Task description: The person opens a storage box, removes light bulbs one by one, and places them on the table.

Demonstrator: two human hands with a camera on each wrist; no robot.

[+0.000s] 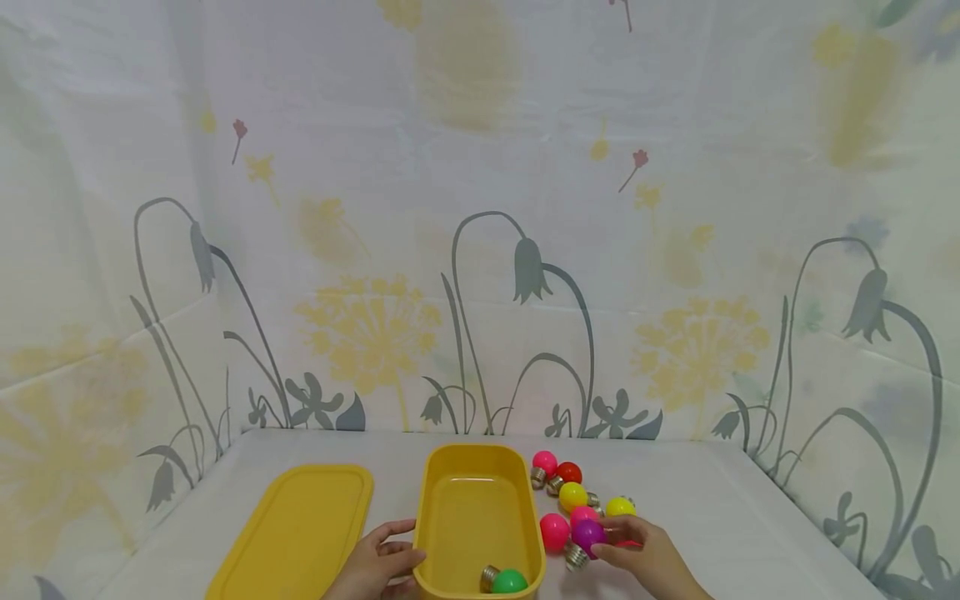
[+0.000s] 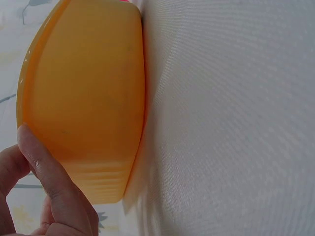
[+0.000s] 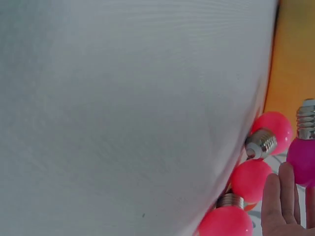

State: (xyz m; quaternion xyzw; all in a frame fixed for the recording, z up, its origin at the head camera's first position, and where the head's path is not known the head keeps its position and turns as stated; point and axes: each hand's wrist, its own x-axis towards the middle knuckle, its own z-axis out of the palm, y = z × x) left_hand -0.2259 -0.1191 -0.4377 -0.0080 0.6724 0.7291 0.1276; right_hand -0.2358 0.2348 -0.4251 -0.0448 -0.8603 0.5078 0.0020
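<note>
My left hand (image 1: 378, 565) pinches the left rim of a yellow plastic box (image 1: 542, 557), thumb on the rim and fingers along the outer wall. The left wrist view shows the hand (image 2: 54, 191) at the edge of the box's side wall (image 2: 88, 88). Inside the box, near its front right corner, lies a green light bulb (image 1: 510, 582). To the right of the box, my right hand (image 1: 641, 550) grips a purple light bulb (image 1: 588, 536) by its globe, metal base pointing down-left. In the right wrist view this bulb (image 3: 301, 160) is raised off the table.
Beside the box lie several loose bulbs: pink ones (image 1: 554, 532), a red one (image 1: 569, 473) and yellow ones (image 1: 573, 497). Left of the box is a flat yellow lid (image 1: 300, 529). A white tabletop (image 1: 720, 500) carries everything, with a patterned curtain (image 1: 480, 167) behind.
</note>
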